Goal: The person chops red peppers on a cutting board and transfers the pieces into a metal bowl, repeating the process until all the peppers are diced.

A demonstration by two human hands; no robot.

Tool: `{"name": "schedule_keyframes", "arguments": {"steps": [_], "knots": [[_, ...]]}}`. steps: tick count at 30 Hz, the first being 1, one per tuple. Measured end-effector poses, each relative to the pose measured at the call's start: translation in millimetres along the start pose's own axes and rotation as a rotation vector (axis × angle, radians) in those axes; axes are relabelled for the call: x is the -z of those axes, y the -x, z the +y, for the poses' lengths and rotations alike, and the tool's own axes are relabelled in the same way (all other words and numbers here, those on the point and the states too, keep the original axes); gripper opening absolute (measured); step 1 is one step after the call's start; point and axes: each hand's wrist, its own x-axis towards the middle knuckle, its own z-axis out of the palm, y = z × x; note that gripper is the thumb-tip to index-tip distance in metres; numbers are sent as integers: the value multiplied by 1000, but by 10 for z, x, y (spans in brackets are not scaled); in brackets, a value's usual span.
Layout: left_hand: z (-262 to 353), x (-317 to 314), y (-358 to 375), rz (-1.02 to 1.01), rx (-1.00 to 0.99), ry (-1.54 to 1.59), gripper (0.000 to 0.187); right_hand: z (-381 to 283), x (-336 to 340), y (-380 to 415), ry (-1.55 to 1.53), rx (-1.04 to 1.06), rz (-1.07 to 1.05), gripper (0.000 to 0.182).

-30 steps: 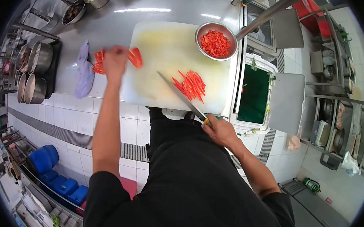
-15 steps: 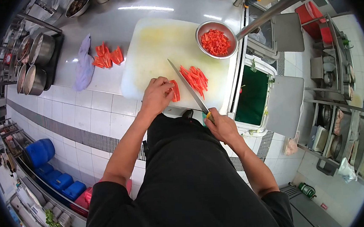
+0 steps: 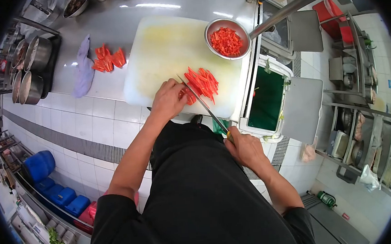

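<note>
My left hand (image 3: 169, 100) has its fingers bent and closed, pinning a red pepper piece (image 3: 191, 98) on the white cutting board (image 3: 150, 57). Wrapped around the yellow handle of a knife (image 3: 204, 105) is my right hand (image 3: 247, 149). The blade slants up and left, right beside the pinned piece and near my left fingertips. Just right of the blade lies a pile of red pepper strips (image 3: 203, 82). A metal bowl (image 3: 246, 40) holding diced red pepper (image 3: 225, 41) stands at the board's upper right corner.
Several red pepper pieces (image 3: 105, 59) and a purple cloth (image 3: 83, 68) lie on the steel counter left of the board. A green-lined bin (image 3: 264, 99) stands open at the right. Metal pots (image 3: 30, 87) sit far left. A steel rail crosses the upper right.
The knife has shifted left from the strips to the pinned pepper piece, and its handle has dropped lower with my right hand. The whole view has shifted slightly.
</note>
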Motion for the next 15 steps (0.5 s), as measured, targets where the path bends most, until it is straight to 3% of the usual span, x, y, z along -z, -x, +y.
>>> {"name": "schedule_keyframes", "arguments": {"steps": [9, 15], "knots": [[0, 24, 36, -50, 11, 24, 30, 197, -401, -352, 79, 15, 48, 27], [8, 16, 74, -27, -42, 54, 26, 104, -301, -657, 49, 150, 123, 28]]}}
